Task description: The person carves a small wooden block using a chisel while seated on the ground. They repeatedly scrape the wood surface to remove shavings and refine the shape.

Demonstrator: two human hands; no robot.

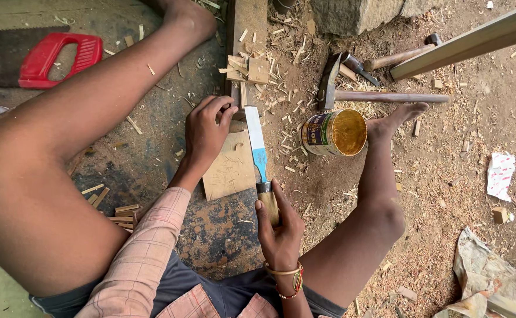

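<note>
Gripping the chisel [258, 154] by its wooden handle, our R hand [278, 227] is clenched; long axis runs away from us, blade along the wood piece [230, 171] on the floor. L hand [206, 128], nearer, pinches its far edge.

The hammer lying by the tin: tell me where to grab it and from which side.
Grip the hammer on its long wooden handle near the free right end, coming from above. The handle lies flat and bare on the ground; the metal head sits left, close to the tin and wood chips.
</note>
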